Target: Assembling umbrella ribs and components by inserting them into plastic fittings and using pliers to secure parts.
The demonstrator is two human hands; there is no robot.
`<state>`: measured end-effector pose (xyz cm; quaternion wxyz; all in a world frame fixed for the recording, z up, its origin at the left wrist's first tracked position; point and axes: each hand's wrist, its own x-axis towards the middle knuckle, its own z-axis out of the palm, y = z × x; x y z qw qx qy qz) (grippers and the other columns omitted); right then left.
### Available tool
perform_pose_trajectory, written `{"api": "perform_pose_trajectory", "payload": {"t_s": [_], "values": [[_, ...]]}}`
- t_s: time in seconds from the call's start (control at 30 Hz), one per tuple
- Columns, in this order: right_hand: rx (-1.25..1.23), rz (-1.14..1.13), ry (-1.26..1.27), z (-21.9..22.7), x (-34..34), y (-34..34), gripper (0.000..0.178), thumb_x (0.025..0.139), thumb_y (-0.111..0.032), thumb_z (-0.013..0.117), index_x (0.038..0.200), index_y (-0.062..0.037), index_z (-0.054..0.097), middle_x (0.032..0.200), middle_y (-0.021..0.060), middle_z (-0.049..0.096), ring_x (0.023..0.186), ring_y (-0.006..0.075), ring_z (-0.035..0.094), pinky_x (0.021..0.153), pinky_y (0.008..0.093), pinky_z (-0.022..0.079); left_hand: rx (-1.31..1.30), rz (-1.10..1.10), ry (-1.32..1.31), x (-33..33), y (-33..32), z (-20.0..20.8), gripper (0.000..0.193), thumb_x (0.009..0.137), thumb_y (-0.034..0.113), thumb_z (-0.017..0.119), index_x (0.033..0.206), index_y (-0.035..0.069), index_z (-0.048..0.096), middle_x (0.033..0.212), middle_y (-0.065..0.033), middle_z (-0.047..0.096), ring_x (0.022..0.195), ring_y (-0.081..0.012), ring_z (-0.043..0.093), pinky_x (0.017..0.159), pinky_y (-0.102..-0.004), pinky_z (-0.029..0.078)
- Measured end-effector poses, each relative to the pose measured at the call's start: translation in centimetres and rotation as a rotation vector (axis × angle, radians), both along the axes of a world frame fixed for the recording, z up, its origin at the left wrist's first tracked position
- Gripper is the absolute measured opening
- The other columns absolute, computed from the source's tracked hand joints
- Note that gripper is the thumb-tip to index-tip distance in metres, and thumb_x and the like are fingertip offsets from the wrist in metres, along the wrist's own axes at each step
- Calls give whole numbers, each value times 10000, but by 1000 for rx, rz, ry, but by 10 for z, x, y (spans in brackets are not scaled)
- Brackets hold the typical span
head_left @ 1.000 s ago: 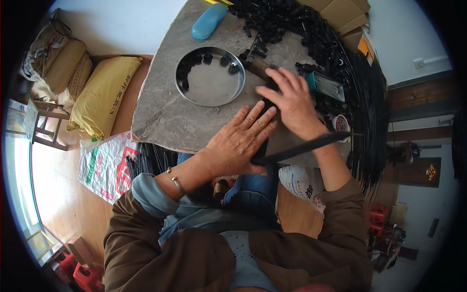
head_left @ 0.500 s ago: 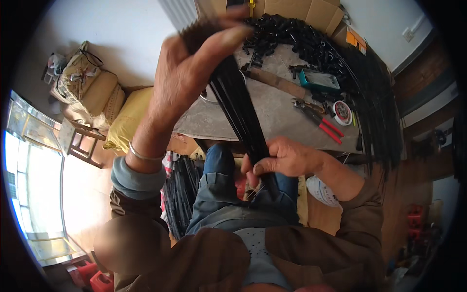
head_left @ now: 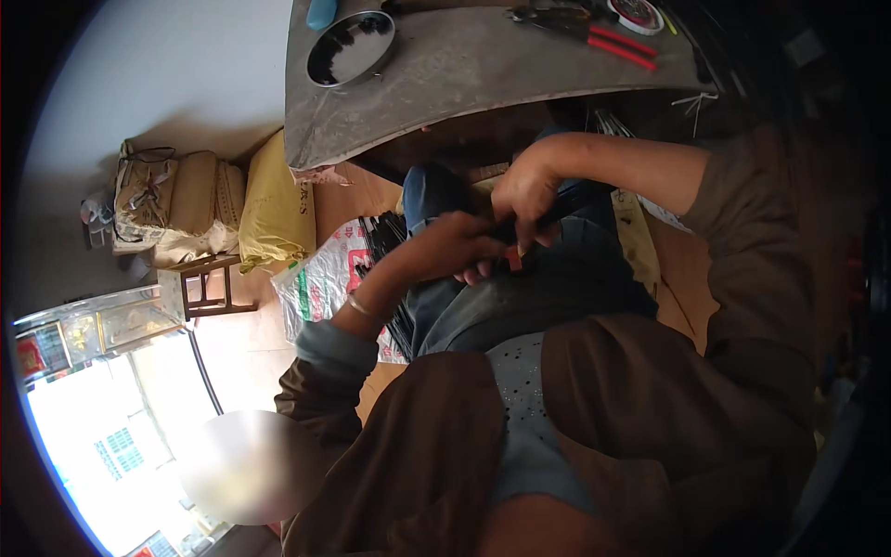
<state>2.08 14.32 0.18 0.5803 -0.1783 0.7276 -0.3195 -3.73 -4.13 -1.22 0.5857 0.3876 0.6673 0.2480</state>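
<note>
Holding dark bundle [head_left: 571, 199] w/ R hand [head_left: 531, 192], low over the lap [head_left: 594, 265], fingers bent down and closed on it. L hand [head_left: 455, 246] is just beside, fingers curled in twd the same spot; it's dim there on my feed, so can't tell if L has a grip or just touches. Small red-orange thing [head_left: 516, 259] shows by the fingers of both hands, can't ID it. Tabletop [head_left: 445, 74] is fwd of them, w/ round metal pan [head_left: 357, 58] nr its L end, dark bits along the pan's inner edge. Blue case [head_left: 321, 13] is beside pan, cut off by top of view. Pliers [head_left: 620, 53] w/ red handles lie farther R, nr a round white tub [head_left: 640, 31]. L of the lap I've got blk strips [head_left: 382, 243] on a white/red/green sack [head_left: 317, 288], then yellow sack [head_left: 278, 204] and wooden stool [head_left: 209, 286].
</note>
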Motion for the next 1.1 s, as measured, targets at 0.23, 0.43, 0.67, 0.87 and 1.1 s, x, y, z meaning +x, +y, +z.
{"api": "perform_pose_trajectory", "payload": {"t_s": [0.23, 0.43, 0.67, 0.87, 1.1], "values": [[-416, -562, 292, 69, 41, -14, 304, 814, -205, 666, 1020, 19, 657, 963, 116, 679, 865, 194, 651, 798, 329, 498, 130, 35, -387, -23, -6, -31, 249, 915, 188, 585, 1007, -41, 616, 778, -91, 626, 712, -202, 633, 642, -293, 518], [-19, -424, 557, 0, 48, -15, 663, 823, -402, 692, 1280, 37, 496, 1105, 167, 643, 989, 273, 625, 854, 357, 493, 597, 301, -506, -52, 63, 80, 211, 964, 211, 530, 987, 13, 600, 737, -33, 615, 643, -113, 587, 640, -219, 482], [-220, -837, 134, -143, 51, -1, 547, 894, -527, 578, 1245, -107, 572, 1109, 86, 650, 936, 208, 616, 832, 328, 477, 776, 595, -424, 1, 70, -34, 208, 968, 248, 533, 970, 51, 601, 796, -24, 609, 767, -115, 574, 722, -260, 478], [-51, -679, 152, -178, 73, -28, 451, 909, -462, 571, 1149, -83, 618, 1073, 124, 644, 1023, 250, 574, 882, 382, 444, 756, 781, -563, 42, 26, -70, 192, 968, 230, 550, 1038, 64, 616, 807, -12, 615, 766, -94, 587, 706, -257, 515], [-178, -594, 139, -148, 81, -37, 429, 903, -433, 589, 1184, -110, 617, 1126, 101, 643, 1064, 230, 569, 940, 358, 424, 734, 713, -443, 47, 10, -42, 300, 977, 315, 526, 1082, 39, 579, 857, -34, 628, 827, -114, 590, 773, -285, 497]]}}
